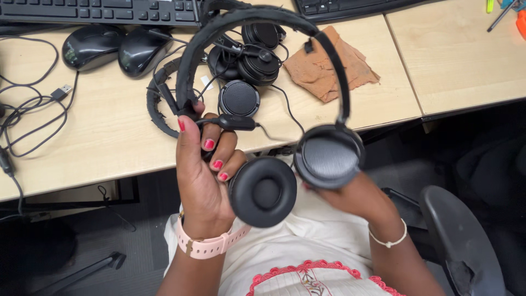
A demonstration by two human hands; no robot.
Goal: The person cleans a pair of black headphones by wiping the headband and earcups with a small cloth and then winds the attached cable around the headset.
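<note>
I hold a black headset [263,22] up over my lap with both hands. My left hand [204,170] grips its left side, fingers wrapped around the earcup arm and the microphone boom. A loose black foam ear cushion [263,192] sits against that hand's fingers. My right hand [359,194] cups the right earcup [329,156] from below; its grey mesh face shows with no cushion on it. The headband's covering looks worn and flaky.
On the wooden desk [109,131] lie more black headsets [246,55], a brown cloth [323,68], two black mice [118,48], keyboards [98,11] and tangled cables [33,104]. An office chair armrest [460,241] is at the lower right.
</note>
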